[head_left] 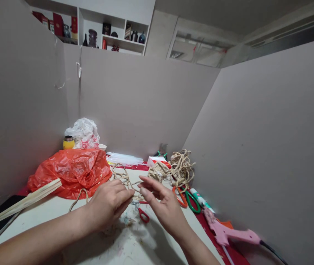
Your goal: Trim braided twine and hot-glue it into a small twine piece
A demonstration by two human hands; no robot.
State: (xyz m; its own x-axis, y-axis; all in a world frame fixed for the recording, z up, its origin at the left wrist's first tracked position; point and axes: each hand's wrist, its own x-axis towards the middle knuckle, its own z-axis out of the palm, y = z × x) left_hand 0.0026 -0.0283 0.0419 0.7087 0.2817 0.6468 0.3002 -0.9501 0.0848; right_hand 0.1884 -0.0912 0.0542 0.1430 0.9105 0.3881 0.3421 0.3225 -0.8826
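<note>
My left hand (111,198) is closed, thumb and fingers pinched together over the middle of the white board; jute twine (82,192) comes out from behind it on the left, and the pinched spot is partly hidden. Facing it, my right hand (161,198) has its thumb and fingers apart, beside a thin strand of twine running between the hands. Loose loops of twine (122,175) lie just beyond my fingers. Below and between my hands rest small red-handled scissors (143,215). Past my right hand sit a wound ball of twine (158,171) and a tangled heap of thicker jute rope (182,167).
A red plastic bag (74,171) and pale thin wooden strips (27,198) occupy the left. White glue sticks (125,159) lie at the back. Green-handled scissors (192,201) and a pink glue gun (225,232) with a cord line the right edge. Grey partitions (140,106) enclose the board.
</note>
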